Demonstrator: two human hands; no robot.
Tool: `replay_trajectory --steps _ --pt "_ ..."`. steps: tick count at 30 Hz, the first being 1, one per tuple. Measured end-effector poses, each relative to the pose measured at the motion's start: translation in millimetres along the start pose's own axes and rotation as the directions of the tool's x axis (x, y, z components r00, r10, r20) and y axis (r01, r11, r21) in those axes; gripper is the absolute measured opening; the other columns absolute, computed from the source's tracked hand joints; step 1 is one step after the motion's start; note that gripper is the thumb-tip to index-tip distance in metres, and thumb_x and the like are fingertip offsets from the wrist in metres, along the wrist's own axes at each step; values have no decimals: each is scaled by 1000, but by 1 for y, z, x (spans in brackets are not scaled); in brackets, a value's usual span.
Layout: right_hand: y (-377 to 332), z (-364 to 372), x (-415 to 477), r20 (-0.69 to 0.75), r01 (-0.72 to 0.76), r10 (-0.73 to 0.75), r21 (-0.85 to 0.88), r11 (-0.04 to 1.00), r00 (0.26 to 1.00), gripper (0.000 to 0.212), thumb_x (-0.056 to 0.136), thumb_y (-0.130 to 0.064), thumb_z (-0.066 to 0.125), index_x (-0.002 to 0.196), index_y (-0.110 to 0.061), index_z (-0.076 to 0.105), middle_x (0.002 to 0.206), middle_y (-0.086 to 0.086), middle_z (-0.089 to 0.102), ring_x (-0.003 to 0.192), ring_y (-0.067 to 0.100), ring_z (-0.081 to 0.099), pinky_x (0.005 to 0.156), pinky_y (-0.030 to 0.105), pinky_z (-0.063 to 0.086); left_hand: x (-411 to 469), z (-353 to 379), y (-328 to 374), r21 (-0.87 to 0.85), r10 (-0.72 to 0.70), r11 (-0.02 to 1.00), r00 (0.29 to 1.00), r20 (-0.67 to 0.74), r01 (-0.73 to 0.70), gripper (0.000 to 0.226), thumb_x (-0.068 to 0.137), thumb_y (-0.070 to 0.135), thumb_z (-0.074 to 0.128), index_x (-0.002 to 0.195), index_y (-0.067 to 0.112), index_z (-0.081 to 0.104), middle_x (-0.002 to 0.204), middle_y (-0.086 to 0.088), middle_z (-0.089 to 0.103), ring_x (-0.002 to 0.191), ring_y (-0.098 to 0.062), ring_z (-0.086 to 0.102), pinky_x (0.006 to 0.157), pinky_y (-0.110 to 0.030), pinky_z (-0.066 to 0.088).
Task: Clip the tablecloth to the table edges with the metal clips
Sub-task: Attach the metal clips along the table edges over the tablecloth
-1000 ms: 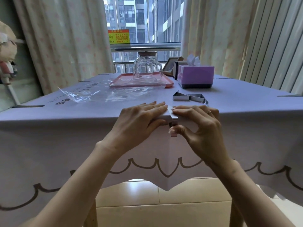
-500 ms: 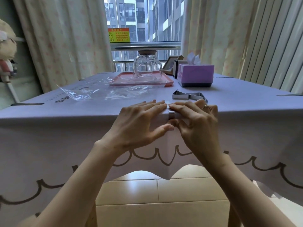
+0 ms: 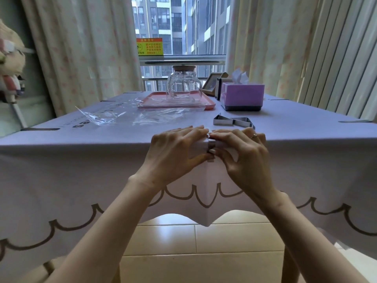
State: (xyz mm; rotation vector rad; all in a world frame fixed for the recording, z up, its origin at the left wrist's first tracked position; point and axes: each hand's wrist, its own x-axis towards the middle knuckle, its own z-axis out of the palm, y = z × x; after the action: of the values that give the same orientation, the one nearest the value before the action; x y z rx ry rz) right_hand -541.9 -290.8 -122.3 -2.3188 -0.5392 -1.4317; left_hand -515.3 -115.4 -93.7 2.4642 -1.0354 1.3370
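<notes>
Lilac tablecloth (image 3: 81, 170) edge in grip of left hand (image 3: 175, 152), metal clip (image 3: 211, 145) upright over it, pinched by right hand (image 3: 244, 154).

1 head view, facing forward and down, close over table edge (image 3: 81, 142)
</notes>
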Motion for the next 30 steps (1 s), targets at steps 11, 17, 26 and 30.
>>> replay_trajectory --steps 11,17,26,30 --pt "28 -34 26 -19 -215 214 -3 977 977 26 89 -8 58 113 -13 64 121 5 63 110 19 58 91 28 47 3 -4 2 -158 -78 984 997 14 79 46 86 59 37 107 32 67 113 15 67 86 -12 70 60 -18 40" --pt "52 -52 54 444 -270 281 -89 959 851 35 95 -4 40 118 -14 64 124 6 63 99 19 57 86 30 46 5 -2 8 -155 -150 977 989 -10 147 47 81 66 38 99 33 67 106 18 69 87 -11 70 60 -22 44" --pt "61 -75 51 407 -144 107 61 988 907 37 83 13 58 109 -11 69 102 6 70 88 12 64 80 8 46 5 1 7 -147 -139 980 990 -8 136 48 81 64 39 98 30 68 104 16 70 83 -13 70 59 -26 50" --pt "63 -84 49 358 -251 174 180 951 917 38 83 16 52 105 -8 70 98 6 70 86 11 66 83 9 49 7 -1 4 -159 -122 979 992 22 124 51 82 65 34 102 30 67 107 15 70 80 -13 69 60 -24 49"
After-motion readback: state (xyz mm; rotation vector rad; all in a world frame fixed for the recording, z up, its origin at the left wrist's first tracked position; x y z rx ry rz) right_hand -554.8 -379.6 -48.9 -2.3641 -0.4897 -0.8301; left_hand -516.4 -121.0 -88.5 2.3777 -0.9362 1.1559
